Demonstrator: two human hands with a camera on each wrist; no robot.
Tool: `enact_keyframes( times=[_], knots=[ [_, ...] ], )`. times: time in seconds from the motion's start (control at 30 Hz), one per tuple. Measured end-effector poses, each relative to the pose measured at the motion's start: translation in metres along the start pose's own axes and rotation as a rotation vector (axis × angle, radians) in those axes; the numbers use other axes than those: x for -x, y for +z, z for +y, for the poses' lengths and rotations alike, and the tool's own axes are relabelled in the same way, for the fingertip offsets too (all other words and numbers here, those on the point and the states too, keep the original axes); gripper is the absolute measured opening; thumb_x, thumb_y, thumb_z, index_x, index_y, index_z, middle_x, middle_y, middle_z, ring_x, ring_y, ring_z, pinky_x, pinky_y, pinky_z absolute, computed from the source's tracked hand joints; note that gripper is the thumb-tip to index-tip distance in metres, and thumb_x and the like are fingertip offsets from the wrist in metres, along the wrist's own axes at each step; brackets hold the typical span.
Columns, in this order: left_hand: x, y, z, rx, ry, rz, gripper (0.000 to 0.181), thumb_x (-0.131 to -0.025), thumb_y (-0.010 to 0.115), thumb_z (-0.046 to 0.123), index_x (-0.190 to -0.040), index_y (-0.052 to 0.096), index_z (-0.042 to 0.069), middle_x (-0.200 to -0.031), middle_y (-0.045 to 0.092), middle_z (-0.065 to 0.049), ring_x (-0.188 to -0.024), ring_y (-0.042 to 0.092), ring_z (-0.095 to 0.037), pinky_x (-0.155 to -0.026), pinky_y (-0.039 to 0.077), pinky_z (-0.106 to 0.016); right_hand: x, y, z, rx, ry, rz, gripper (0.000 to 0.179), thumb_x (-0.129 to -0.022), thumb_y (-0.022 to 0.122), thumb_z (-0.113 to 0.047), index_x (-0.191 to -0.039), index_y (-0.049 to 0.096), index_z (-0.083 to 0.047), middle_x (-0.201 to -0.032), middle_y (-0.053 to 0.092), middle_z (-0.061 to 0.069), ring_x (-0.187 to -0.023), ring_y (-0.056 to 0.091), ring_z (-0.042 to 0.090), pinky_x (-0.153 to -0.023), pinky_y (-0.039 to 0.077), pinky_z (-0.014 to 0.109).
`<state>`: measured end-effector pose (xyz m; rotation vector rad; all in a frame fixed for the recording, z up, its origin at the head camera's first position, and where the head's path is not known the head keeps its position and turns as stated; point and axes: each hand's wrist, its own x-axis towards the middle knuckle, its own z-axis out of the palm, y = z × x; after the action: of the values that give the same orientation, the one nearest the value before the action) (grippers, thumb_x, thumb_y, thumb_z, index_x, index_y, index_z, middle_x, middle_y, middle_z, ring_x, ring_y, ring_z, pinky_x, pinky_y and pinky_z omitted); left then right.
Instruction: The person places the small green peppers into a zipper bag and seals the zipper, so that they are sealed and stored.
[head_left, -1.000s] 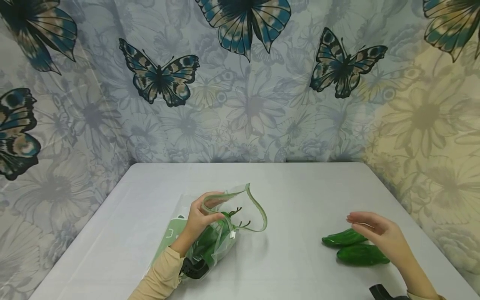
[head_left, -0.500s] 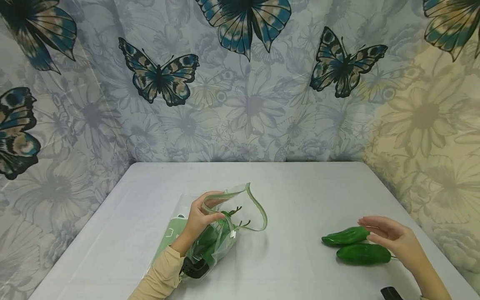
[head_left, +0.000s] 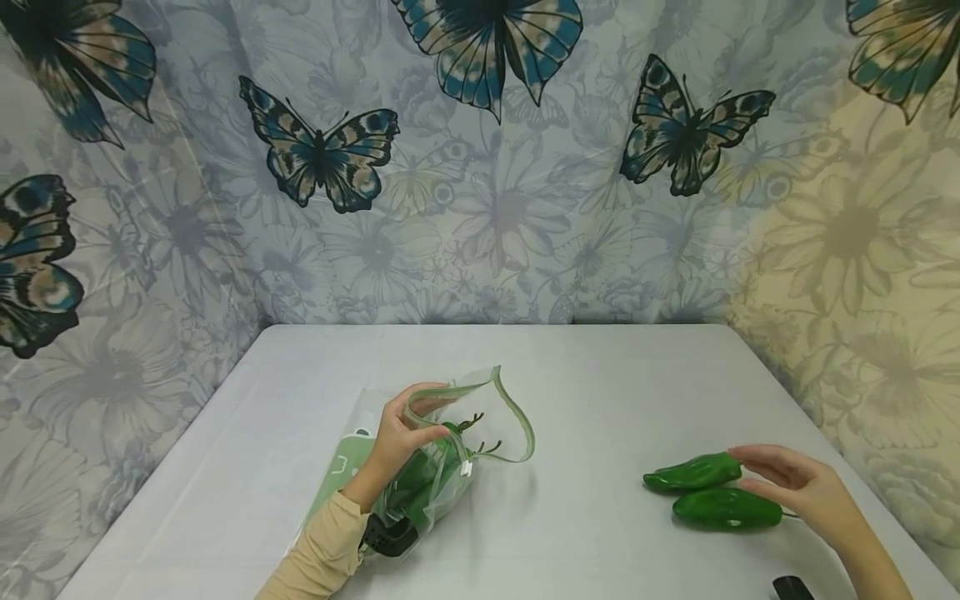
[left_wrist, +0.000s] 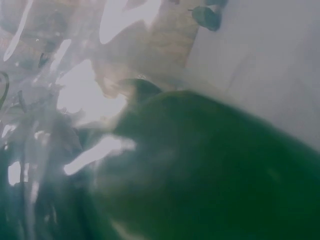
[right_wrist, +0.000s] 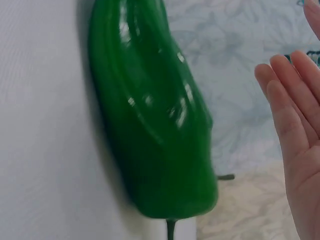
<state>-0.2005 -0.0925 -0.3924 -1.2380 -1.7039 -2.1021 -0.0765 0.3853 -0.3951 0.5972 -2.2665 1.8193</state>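
My left hand (head_left: 405, 429) holds the mouth of a clear zip bag (head_left: 345, 462) with a green printed panel, keeping it spread. Green peppers (head_left: 420, 479) with dark stems lie inside; one fills the left wrist view behind shiny plastic. To the right, two more green peppers rest on the table: a far one (head_left: 692, 473) and a near one (head_left: 726, 509). The fingertips of my right hand (head_left: 798, 487) are right at the stem end of the far pepper, thumb and fingers spread apart. In the right wrist view the near pepper (right_wrist: 152, 120) looms large beside the loosely bent fingers.
The white table (head_left: 585, 392) ends at a butterfly-patterned cloth backdrop (head_left: 510, 250) behind and on both sides. A black wrist device (head_left: 388, 535) lies against the bag below my left sleeve; another black device (head_left: 792, 587) shows under the right wrist.
My right hand has drawn back to the right and slightly nearer, uncovering the stem ends of both loose peppers. The left hand and the bag have stayed still.
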Motion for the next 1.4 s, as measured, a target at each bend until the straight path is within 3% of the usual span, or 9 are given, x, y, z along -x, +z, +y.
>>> enact_keyframes(
  times=[0.2, 0.43, 0.67, 0.83, 0.93, 1.07, 1.17, 1.4],
  knots=[
    [0.000, 0.000, 0.000, 0.004, -0.008, 0.001, 0.058, -0.076, 0.072, 0.017, -0.113, 0.045, -0.018, -0.109, 0.061, -0.002, -0.103, 0.055, -0.018, -0.063, 0.054, -0.029, 0.006, -0.007, 0.005, 0.071, 0.061, 0.025, 0.033, -0.080, 0.052, 0.021, -0.113, 0.050, 0.016, -0.108, 0.061, -0.001, -0.101, 0.055, 0.005, -0.081, 0.046, 0.019],
    [-0.001, 0.001, -0.002, 0.031, 0.035, -0.010, 0.050, -0.078, 0.071, 0.013, -0.115, 0.048, -0.013, -0.110, 0.061, -0.004, -0.103, 0.056, -0.018, -0.065, 0.054, -0.029, 0.016, -0.019, 0.005, 0.263, 0.181, 0.025, 0.028, -0.086, 0.053, 0.009, -0.113, 0.053, 0.011, -0.107, 0.060, -0.012, -0.100, 0.052, -0.004, -0.076, 0.047, 0.015],
    [0.001, 0.000, -0.003, 0.030, 0.030, -0.016, 0.053, -0.078, 0.071, 0.016, -0.116, 0.047, -0.013, -0.111, 0.060, -0.003, -0.104, 0.055, -0.018, -0.064, 0.054, -0.029, 0.019, -0.024, 0.009, 0.243, 0.243, 0.029, 0.028, -0.086, 0.054, 0.007, -0.114, 0.053, 0.010, -0.108, 0.059, -0.013, -0.099, 0.051, -0.006, -0.074, 0.047, 0.014],
    [0.003, 0.000, -0.005, 0.036, 0.043, -0.024, 0.050, -0.080, 0.069, 0.012, -0.117, 0.046, -0.013, -0.114, 0.058, -0.006, -0.104, 0.055, -0.018, -0.064, 0.054, -0.030, 0.023, -0.024, 0.015, 0.419, 0.250, 0.054, 0.028, -0.084, 0.061, 0.000, -0.111, 0.057, 0.007, -0.104, 0.059, -0.017, -0.097, 0.046, -0.013, -0.073, 0.043, 0.007],
    [0.004, 0.000, -0.004, 0.019, 0.014, -0.009, 0.053, -0.078, 0.070, 0.015, -0.116, 0.047, -0.014, -0.113, 0.059, -0.004, -0.104, 0.055, -0.018, -0.064, 0.054, -0.030, 0.025, -0.024, 0.019, 0.477, 0.225, 0.054, 0.028, -0.082, 0.063, -0.001, -0.108, 0.059, 0.007, -0.102, 0.059, -0.017, -0.096, 0.045, -0.015, -0.073, 0.040, 0.005],
    [0.004, 0.000, -0.004, 0.008, -0.013, 0.004, 0.057, -0.077, 0.072, 0.017, -0.114, 0.045, -0.016, -0.111, 0.060, -0.003, -0.103, 0.055, -0.017, -0.063, 0.054, -0.030, 0.027, -0.026, 0.021, 0.494, 0.206, 0.048, 0.027, -0.081, 0.064, 0.000, -0.107, 0.060, 0.007, -0.102, 0.061, -0.015, -0.095, 0.047, -0.013, -0.073, 0.040, 0.005],
    [0.004, 0.001, -0.004, 0.002, 0.005, -0.006, 0.055, -0.078, 0.071, 0.017, -0.114, 0.045, -0.016, -0.110, 0.061, -0.004, -0.103, 0.055, -0.018, -0.062, 0.054, -0.030, 0.029, -0.027, 0.022, 0.510, 0.215, 0.048, 0.027, -0.080, 0.065, -0.001, -0.106, 0.061, 0.006, -0.101, 0.061, -0.014, -0.096, 0.046, -0.014, -0.073, 0.038, 0.003],
    [0.002, 0.000, -0.006, -0.028, 0.063, -0.023, 0.047, -0.079, 0.070, 0.013, -0.119, 0.052, -0.002, -0.112, 0.060, -0.007, -0.104, 0.055, -0.017, -0.049, 0.048, -0.021, 0.029, -0.030, 0.026, 0.515, 0.326, 0.001, 0.035, -0.082, 0.066, -0.009, -0.111, 0.058, 0.008, -0.104, 0.061, -0.013, -0.096, 0.042, -0.016, -0.071, 0.039, 0.006]
  ],
)
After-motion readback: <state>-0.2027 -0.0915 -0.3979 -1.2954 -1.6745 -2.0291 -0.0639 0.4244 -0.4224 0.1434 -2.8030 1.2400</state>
